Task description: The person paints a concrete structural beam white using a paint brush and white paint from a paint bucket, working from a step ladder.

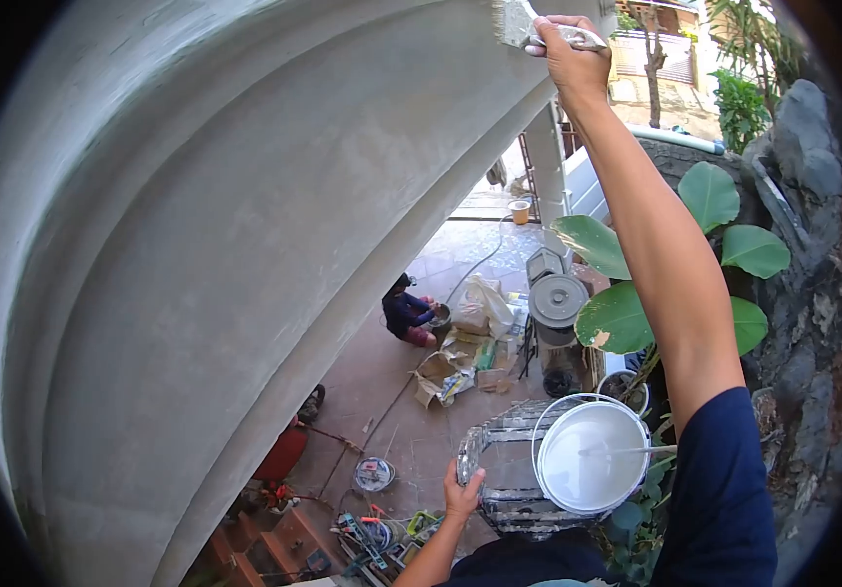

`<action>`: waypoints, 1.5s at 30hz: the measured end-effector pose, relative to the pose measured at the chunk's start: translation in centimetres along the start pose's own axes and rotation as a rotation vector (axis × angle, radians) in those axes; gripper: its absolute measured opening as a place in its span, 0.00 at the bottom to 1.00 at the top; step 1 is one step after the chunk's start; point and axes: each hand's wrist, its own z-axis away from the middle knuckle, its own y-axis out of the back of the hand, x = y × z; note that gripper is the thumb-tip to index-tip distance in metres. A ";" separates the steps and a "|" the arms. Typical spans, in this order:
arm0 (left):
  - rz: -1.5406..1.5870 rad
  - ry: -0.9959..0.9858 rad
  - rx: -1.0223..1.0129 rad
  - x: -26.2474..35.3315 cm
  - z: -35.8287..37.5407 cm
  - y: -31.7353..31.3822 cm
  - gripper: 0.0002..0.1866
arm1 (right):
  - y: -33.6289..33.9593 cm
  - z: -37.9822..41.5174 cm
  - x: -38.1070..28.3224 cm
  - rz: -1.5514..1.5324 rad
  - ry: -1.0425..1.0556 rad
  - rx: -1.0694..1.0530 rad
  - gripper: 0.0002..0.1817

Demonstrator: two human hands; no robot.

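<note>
My right hand [577, 61] is raised at the top, its fingers closed round the handle of a wide, paint-smeared brush [517, 23]. The bristles point left, against or close to the grey curved wall [245, 215]; contact cannot be made out. Lower down, my left hand [462, 494] grips the left edge of a paint-spattered ladder top [470, 455]. On the ladder stands a white bucket [592, 457] with a wire handle, holding whitish liquid and a stick that leans over its right rim.
Far below, a person [407, 311] crouches on the tiled floor beside bags and cardboard [445, 377]. Tools [367, 538] and a small pail [374, 474] lie at the bottom. Large leaves [617, 318] and a rough rock wall [807, 293] are on the right.
</note>
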 end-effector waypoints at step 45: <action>0.056 -0.021 -0.033 1.1 0.3 -0.2 0.14 | -4.4 9.8 -4.7 0.192 1.031 -0.670 0.06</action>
